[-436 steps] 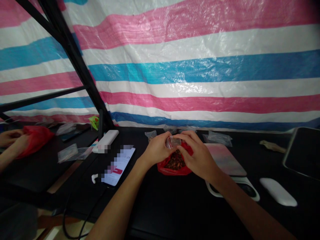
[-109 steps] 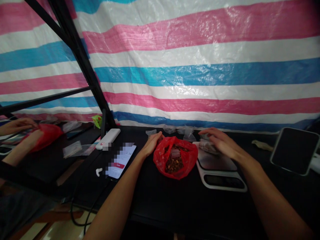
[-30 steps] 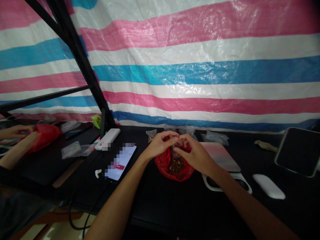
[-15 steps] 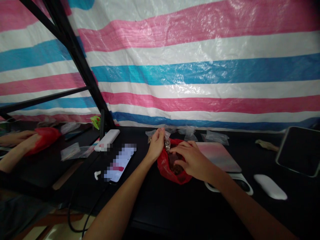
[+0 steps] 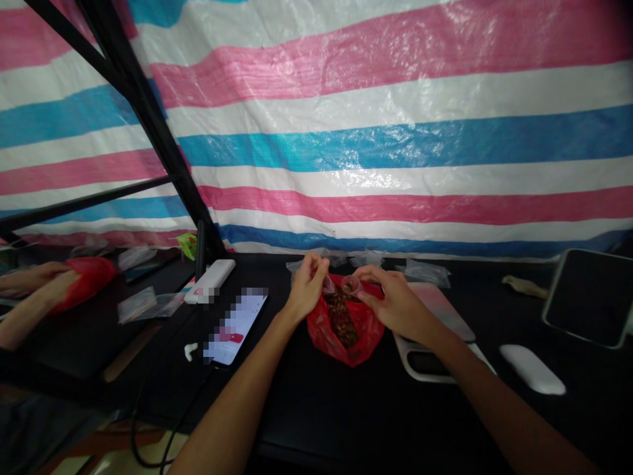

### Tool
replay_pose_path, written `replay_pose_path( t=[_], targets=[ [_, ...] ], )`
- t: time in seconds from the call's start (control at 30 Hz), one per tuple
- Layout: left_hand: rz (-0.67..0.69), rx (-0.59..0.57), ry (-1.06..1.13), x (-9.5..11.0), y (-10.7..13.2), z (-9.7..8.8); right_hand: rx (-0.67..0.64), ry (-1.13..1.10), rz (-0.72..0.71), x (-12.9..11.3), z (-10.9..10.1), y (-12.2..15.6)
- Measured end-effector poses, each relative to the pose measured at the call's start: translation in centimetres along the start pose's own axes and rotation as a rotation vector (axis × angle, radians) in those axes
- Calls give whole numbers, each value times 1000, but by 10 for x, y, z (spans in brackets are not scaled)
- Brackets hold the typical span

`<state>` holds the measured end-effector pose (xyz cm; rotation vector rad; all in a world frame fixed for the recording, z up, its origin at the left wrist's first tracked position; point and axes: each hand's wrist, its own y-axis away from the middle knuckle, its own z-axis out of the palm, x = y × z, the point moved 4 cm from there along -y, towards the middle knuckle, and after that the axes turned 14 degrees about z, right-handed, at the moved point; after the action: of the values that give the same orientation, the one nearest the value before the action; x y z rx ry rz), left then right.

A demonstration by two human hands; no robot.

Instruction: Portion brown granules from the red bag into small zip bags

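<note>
A red plastic bag (image 5: pixel 366 333) lies open on the black tabletop, with small brown pieces (image 5: pixel 341 316) inside; they are too small to name. Over its far left edge, my left hand (image 5: pixel 307 284) is closed in a pinch on a clear plastic bag (image 5: pixel 329 285). My right hand (image 5: pixel 395 300) is at the bag's right side, fingers closed on a small clear round cup (image 5: pixel 351 285). Some brown pieces show in the cup, which is above the red bag and close to the clear bag.
Right of the red bag is a white scale (image 5: pixel 420 375) with a pinkish plate (image 5: pixel 440 307). A white mouse-shaped object (image 5: pixel 531 369) and a dark-screened tablet (image 5: pixel 588 297) lie farther right. Left are a phone (image 5: pixel 237 326), an earbud (image 5: pixel 190 351) and a white block (image 5: pixel 210 280). Another person's arm (image 5: pixel 37 300) is far left.
My right hand has come up out of the red bag with the cup, which now shows near the clear bag. My left hand stays nearly in place.
</note>
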<state>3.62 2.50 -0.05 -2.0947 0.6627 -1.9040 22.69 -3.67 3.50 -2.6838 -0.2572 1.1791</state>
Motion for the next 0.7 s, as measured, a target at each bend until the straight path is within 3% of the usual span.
replay_pose_path(
  t=[0.17, 0.43, 0.57, 0.7],
  targets=[
    [186, -51, -116, 7, 1, 7, -16, -143, -42, -6, -4, 2],
    [205, -109, -155, 21, 7, 12, 50, 16, -205, -25, 11, 16],
    [197, -230, -41, 24, 7, 12, 78, 77, -216, -18, 11, 15],
    [321, -335, -54, 24, 6, 12, 117, 66, -232, -9, 8, 10]
  ],
)
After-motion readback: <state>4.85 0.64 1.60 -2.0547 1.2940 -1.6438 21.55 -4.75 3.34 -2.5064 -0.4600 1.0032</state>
